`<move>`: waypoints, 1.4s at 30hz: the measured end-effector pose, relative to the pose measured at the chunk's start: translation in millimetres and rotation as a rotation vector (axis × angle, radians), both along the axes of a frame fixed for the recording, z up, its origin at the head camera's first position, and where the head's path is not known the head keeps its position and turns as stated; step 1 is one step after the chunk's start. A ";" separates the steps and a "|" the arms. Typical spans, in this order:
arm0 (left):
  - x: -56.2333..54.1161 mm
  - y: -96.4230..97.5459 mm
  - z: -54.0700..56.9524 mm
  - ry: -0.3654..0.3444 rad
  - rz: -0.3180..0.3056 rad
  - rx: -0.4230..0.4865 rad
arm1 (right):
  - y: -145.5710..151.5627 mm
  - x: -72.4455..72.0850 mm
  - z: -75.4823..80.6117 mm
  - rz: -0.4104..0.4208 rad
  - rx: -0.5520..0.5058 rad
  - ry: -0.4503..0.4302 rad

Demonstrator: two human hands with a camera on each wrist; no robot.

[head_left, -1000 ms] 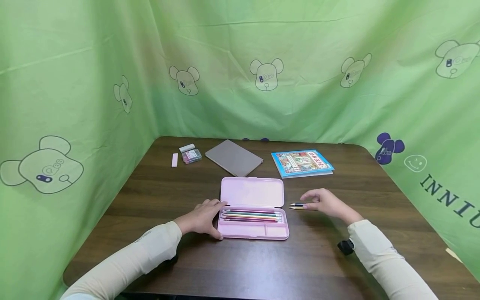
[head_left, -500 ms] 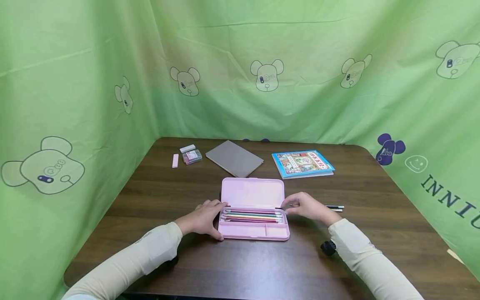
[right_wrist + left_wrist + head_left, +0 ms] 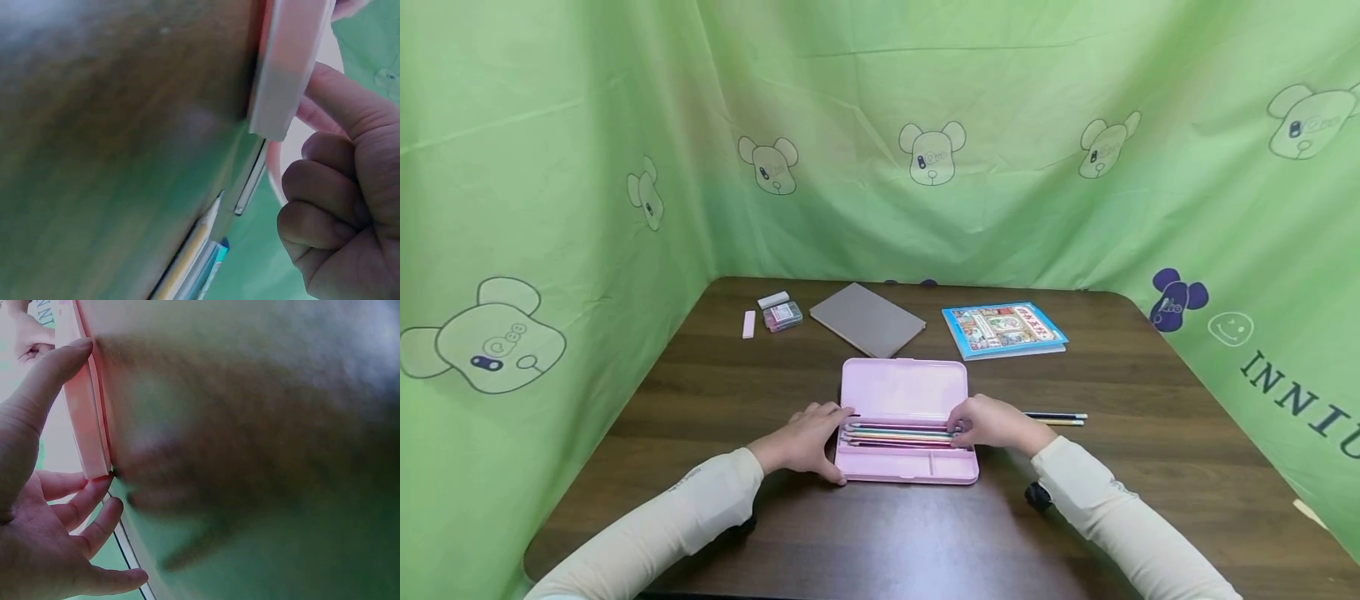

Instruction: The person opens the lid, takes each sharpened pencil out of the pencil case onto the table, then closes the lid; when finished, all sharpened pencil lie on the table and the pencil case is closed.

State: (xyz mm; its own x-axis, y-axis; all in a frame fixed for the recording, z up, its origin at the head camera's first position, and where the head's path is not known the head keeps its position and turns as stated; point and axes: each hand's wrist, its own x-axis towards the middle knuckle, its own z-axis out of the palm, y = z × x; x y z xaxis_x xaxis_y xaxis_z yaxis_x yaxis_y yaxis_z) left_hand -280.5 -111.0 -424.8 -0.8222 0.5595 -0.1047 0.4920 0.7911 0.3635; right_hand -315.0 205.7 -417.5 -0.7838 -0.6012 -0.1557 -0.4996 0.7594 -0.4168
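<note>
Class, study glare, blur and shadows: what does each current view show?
Head: soft sheen on the table, in front of the case; left wrist: dark, blurred finger shapes on the tabletop beside the left hand, pale glare top right; right wrist: pale glare top left, tabletop smeary, right hand clearer.

My left hand (image 3: 47, 515) holds pink case (image 3: 84, 425): thumb (image 3: 53, 375) on one side, fingertips (image 3: 101, 484) at corner. My right hand (image 3: 30, 331) beyond thumb. Pale strip (image 3: 127, 551) behind little finger (image 3: 115, 580). Past fingertips, shiny tabletop (image 3: 262, 444) blurrily mirrors hand.
</note>
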 end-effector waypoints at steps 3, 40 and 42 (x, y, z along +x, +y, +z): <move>0.9 0.1 0.3 0.002 0.005 0.001 | -3.7 0.8 1.6 0.007 0.024 0.012; 0.7 -1.4 1.0 -0.010 0.000 0.011 | 50.8 9.2 1.4 -0.267 -0.373 0.157; 1.0 -1.5 1.0 -0.014 0.002 0.014 | 57.2 11.2 2.0 -0.290 -0.371 0.160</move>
